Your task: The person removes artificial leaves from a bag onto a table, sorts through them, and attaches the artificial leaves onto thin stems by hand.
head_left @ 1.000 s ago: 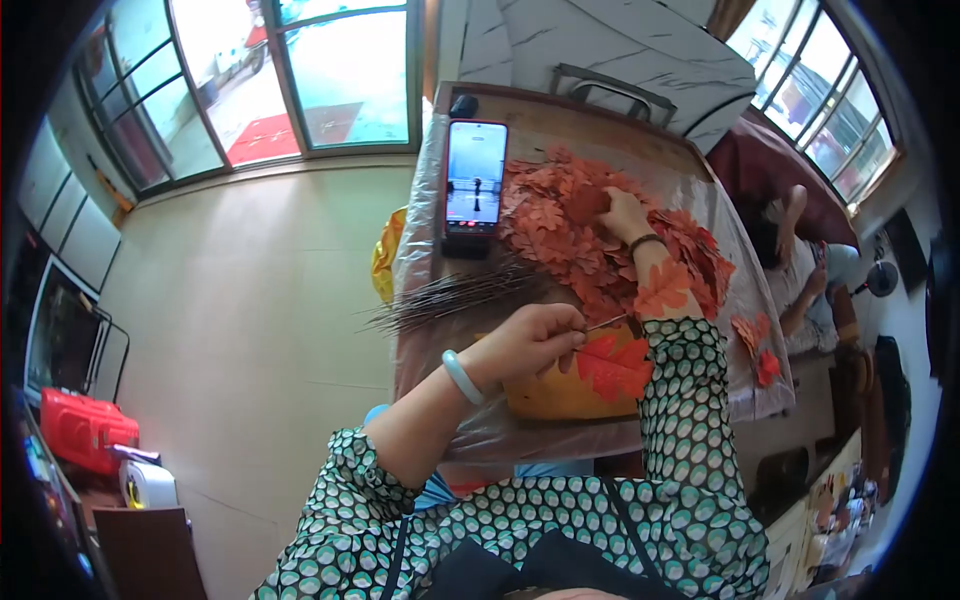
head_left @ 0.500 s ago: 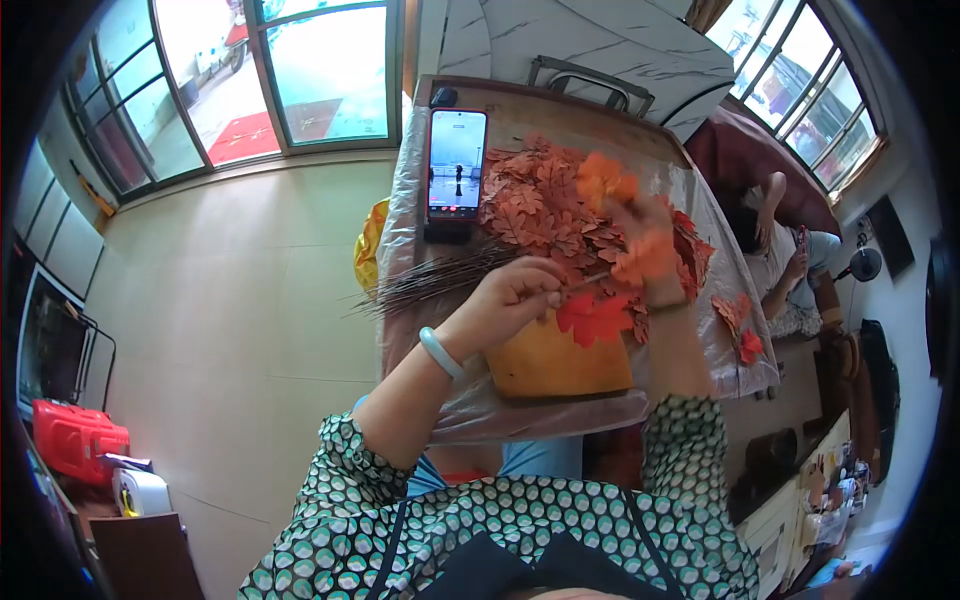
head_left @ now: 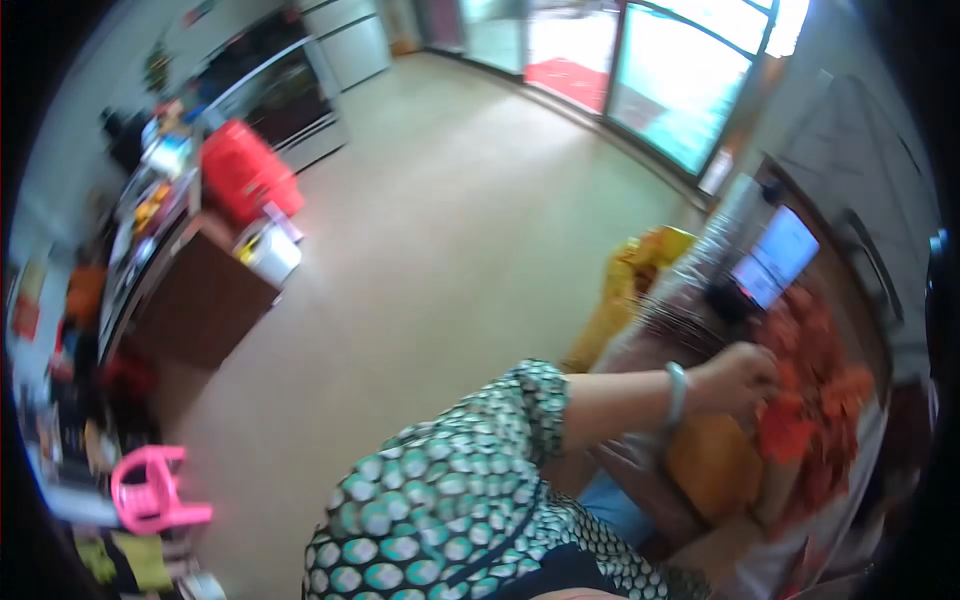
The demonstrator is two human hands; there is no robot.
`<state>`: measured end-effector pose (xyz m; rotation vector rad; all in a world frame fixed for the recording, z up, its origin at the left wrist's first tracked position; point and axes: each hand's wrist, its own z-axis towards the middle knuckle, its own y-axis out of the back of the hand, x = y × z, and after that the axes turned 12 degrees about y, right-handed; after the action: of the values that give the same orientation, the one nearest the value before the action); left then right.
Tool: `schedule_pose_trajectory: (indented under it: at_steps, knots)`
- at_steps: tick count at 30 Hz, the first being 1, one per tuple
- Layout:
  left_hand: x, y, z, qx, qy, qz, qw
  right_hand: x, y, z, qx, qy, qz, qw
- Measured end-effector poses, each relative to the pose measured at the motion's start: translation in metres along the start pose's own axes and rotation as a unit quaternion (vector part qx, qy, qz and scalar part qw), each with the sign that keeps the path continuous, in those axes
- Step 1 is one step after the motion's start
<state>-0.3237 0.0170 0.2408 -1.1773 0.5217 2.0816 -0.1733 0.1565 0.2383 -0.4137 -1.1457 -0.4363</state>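
My left hand (head_left: 738, 378), with a pale bangle on the wrist, is closed in a pinch at the near side of the leaf pile. A thin stem with a red leaf (head_left: 785, 428) comes from its fingers. Beyond it lies a heap of orange-red artificial leaves (head_left: 815, 345). My right forearm (head_left: 778, 492) reaches up from below into the leaves; the right hand is smeared among them, and its fingers cannot be made out. A bundle of thin dark stems (head_left: 680, 322) lies left of my left hand. Below the hands is a yellow-orange block-like object (head_left: 712, 468).
A lit phone (head_left: 782, 255) stands at the table's far side. A yellow bag (head_left: 625, 285) hangs by the plastic-covered edge. Across the floor are a red case (head_left: 248, 175), a brown cabinet (head_left: 200, 295) and a pink chair (head_left: 155, 490). Glass doors stand at the back.
The view has swung to the left and tilted, so the table now sits at the right edge. My left hand keeps its pinch by the red leaf. Blur hides the right hand's change.
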Motion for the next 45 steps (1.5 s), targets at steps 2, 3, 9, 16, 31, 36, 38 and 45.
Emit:
schedule_pose_trajectory:
  at_steps: [2,3,9,16,31,36,38,45]
  knots:
    - [0.008,0.006,0.002,-0.013,-0.005,-0.011,1.0,-0.01,0.001,0.005,0.006,-0.007,0.003,1.0]
    - [0.002,0.001,-0.004,-0.008,0.013,-0.03,0.999,-0.009,0.002,0.001,0.004,-0.012,0.002,1.0]
    - [-0.007,0.011,0.002,-0.051,0.022,-0.057,0.997,-0.008,-0.006,-0.003,0.014,-0.023,0.002,1.0]
    - [-0.009,0.005,-0.011,0.106,0.032,0.118,0.987,0.002,-0.008,-0.004,0.015,-0.022,0.01,1.0]
    - [-0.021,0.018,-0.006,0.162,0.201,-0.02,0.966,0.021,-0.041,0.011,-0.015,-0.076,0.171,0.982]
    - [-0.021,0.021,-0.006,0.194,0.194,0.008,0.961,0.034,-0.047,0.011,-0.013,-0.081,0.137,0.987]
    - [-0.02,0.022,-0.005,0.2,0.187,0.008,0.962,0.034,-0.047,0.012,-0.002,-0.066,0.125,0.99]
    - [-0.016,0.022,-0.008,0.175,0.199,-0.014,0.964,0.029,-0.051,0.009,-0.005,-0.08,0.133,0.988]
